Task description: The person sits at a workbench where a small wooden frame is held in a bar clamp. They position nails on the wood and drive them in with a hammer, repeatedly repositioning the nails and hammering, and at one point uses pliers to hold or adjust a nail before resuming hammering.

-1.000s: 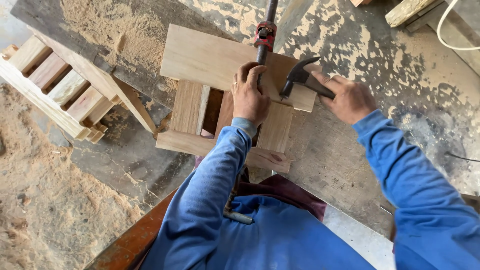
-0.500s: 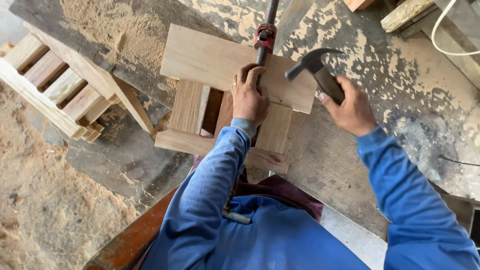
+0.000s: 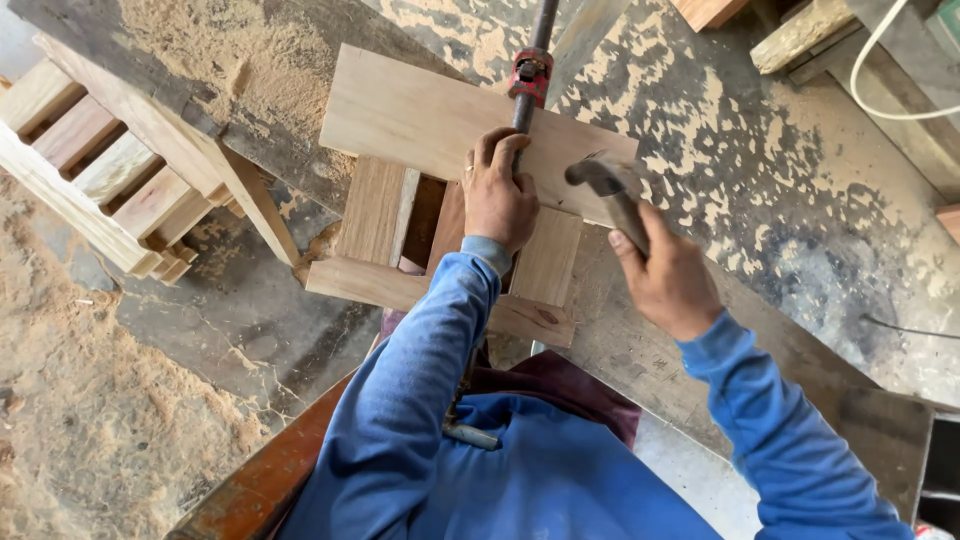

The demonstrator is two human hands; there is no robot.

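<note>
A small wooden frame (image 3: 420,130) of light boards lies on the worn workbench (image 3: 780,200), held by a bar clamp with a red head (image 3: 530,72). My left hand (image 3: 497,195) grips the clamp's dark bar where it crosses the frame. In my right hand (image 3: 665,275) is a claw hammer (image 3: 603,185), its blurred head low over the frame's right edge. Both arms wear blue sleeves.
A slatted wooden piece (image 3: 100,170) leans at the left over a sawdust-covered floor (image 3: 90,420). Wood offcuts (image 3: 800,32) and a white cable (image 3: 880,70) lie at the bench's far right. A reddish plank edge (image 3: 260,485) runs below my body.
The hammer rose away from the frame half a second ago and has now swung back down toward the board's right edge. My left hand stayed on the clamp bar.
</note>
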